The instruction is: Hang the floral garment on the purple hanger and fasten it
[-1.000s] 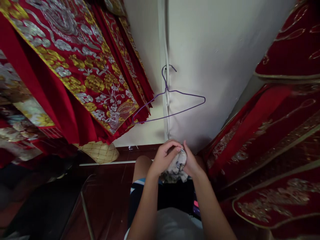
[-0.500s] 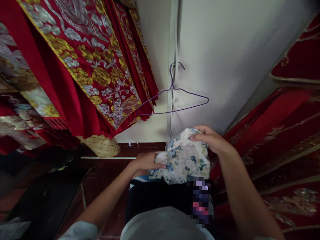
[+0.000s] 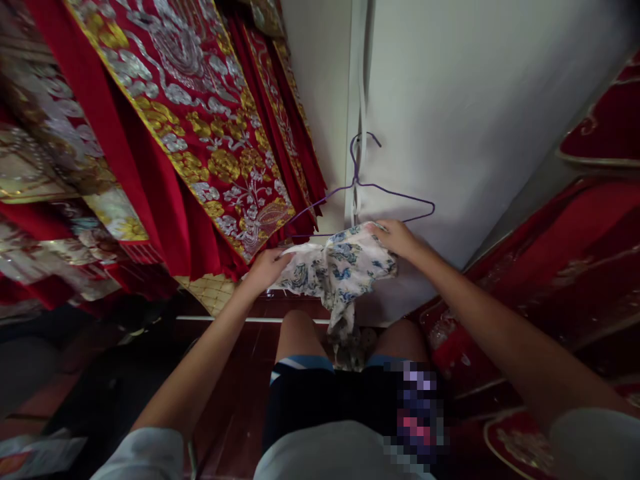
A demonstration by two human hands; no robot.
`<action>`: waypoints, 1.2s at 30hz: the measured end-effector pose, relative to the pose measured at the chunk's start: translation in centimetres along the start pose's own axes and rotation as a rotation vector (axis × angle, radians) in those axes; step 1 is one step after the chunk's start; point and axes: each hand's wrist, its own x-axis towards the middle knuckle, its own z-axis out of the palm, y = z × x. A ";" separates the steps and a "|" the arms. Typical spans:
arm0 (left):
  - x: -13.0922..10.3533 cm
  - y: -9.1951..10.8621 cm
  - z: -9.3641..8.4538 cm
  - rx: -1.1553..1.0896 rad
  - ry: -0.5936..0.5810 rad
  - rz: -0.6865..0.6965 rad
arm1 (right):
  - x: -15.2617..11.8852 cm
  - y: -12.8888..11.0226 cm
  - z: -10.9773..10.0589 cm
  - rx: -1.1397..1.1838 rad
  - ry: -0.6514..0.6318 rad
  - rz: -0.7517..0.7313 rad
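Note:
A white floral garment with blue and green print is stretched between my two hands, its lower part hanging down in folds. My left hand is closed on its left edge. At its upper right edge my right hand grips the cloth between thumb and fingers. Just behind the garment hangs a purple wire hanger, its lower bar partly covered by the cloth. Whether the cloth touches the hanger I cannot tell.
Red embroidered cloth with gold and silver patterns hangs at the left. More red decorated fabric stands at the right. A white wall with a pale cord is ahead. Below is a dark red tiled floor.
My hands have moved up and forward from my lap, toward the hanger, and spread apart. The bunched garment is now opened out, with part of it dangling.

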 end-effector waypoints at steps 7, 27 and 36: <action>0.5 2.8 1.1 -0.121 0.151 0.060 | -2.7 0.2 -2.5 0.098 0.009 0.076; 7.0 6.8 1.6 -0.082 0.347 0.337 | -5.9 1.1 -7.5 0.085 0.358 0.069; 6.9 7.2 1.1 -0.021 0.317 0.368 | -5.3 0.2 -9.1 -0.082 0.418 0.123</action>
